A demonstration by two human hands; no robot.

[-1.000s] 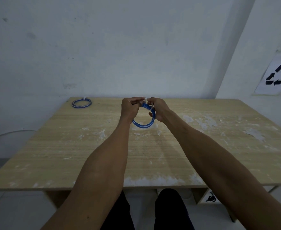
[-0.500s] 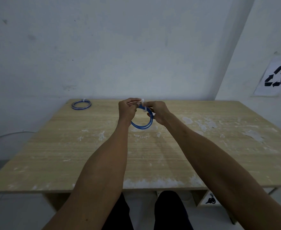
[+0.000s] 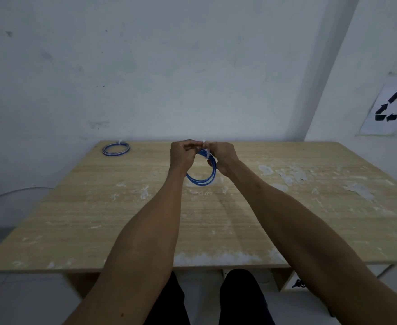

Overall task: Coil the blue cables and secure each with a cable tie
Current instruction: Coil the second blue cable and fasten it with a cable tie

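Observation:
A coiled blue cable point(image 3: 201, 181) hangs in the air above the wooden table point(image 3: 216, 207), held between both hands. My left hand point(image 3: 182, 156) pinches the top of the coil from the left. My right hand point(image 3: 223, 156) grips it from the right, fingers curled round the loops. A white cable tie point(image 3: 205, 153) wraps the coil at the top, between my fingertips; its end is partly hidden by my fingers. A second blue coil point(image 3: 116, 149), bound with a white tie, lies flat at the table's far left corner.
The table has worn white patches point(image 3: 284, 177) on its right half and along the near edge. A wall stands right behind the table. A paper with a recycling sign point(image 3: 391, 106) hangs on the right wall. My legs point(image 3: 207, 299) are under the near edge.
Both hands stay together at the top of the coil. The coil has swung slightly and hangs a little lower and more to the right.

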